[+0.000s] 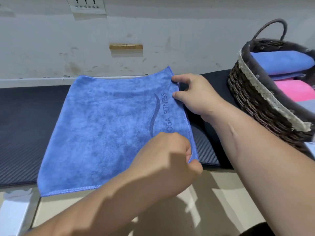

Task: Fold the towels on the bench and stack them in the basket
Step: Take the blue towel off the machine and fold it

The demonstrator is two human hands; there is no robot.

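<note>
Head view | left hand (167, 155) and right hand (196, 94) each pinch blue towel (105, 126) right hem | risk: uneven pull may skew fold, misaligning corners

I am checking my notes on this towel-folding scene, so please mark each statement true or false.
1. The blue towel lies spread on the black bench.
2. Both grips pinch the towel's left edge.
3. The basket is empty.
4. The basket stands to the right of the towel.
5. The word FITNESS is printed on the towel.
1. True: the blue towel lies spread on the bench.
2. False: the left grip and the right grip pinch its right edge, one near and one far.
3. False: the basket holds a folded blue towel and a pink towel.
4. True.
5. True.
</note>
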